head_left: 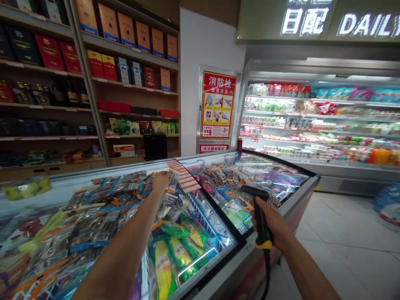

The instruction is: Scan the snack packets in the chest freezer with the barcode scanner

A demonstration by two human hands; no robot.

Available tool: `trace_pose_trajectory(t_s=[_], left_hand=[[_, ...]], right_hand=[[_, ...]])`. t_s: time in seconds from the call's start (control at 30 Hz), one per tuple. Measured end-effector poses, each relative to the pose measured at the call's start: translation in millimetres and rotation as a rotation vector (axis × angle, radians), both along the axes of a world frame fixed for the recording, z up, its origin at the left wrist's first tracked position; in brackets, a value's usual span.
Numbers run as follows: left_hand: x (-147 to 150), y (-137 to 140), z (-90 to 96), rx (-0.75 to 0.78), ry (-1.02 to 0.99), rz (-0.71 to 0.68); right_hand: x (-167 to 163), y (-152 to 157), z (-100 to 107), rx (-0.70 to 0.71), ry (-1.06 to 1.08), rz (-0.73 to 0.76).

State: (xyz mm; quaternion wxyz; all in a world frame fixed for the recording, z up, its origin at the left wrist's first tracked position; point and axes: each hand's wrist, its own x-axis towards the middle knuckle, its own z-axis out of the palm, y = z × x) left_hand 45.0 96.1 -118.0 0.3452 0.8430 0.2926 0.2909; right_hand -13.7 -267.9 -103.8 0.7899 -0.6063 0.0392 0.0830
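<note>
My right hand (270,221) is wrapped round the handle of a black barcode scanner (260,210) with a yellow band at its base. The scanner's cable hangs down, and its head points left over the right part of the freezer. My left arm stretches across the chest freezer, and my left hand (161,181) is at the far side among dark flat packets (109,212) with orange and blue edges. Its fingers look curled in, but whatever they hold is hidden. Beside that hand lies a strip of orange and white price labels (183,175).
Yellow and green corn packs (164,266) lie in a wire basket (200,260) near the freezer's front. A black frame edge (218,212) divides the freezer. Behind stand shelves of boxes (126,31) and a lit refrigerated display (312,112). Tiled floor (331,233) lies to the right.
</note>
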Motion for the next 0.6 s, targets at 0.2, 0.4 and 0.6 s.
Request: trace_pose_trajectory(t_s=[0.2,0.4,0.6], left_hand=[[-32.4,34.0,9.6,0.164,0.293,0.151],[-34.3,24.2,11.6,0.297,0.285,0.247],[9.3,-72.4,17.2,0.338,0.080,-0.112]], right_hand=[[15.1,-17.7,-8.0,0.005,0.011,-0.006],[24.2,-35.6,-15.5,0.010,0.019,-0.016],[29.7,-47.0,-19.0,0.041,0.021,-0.017]])
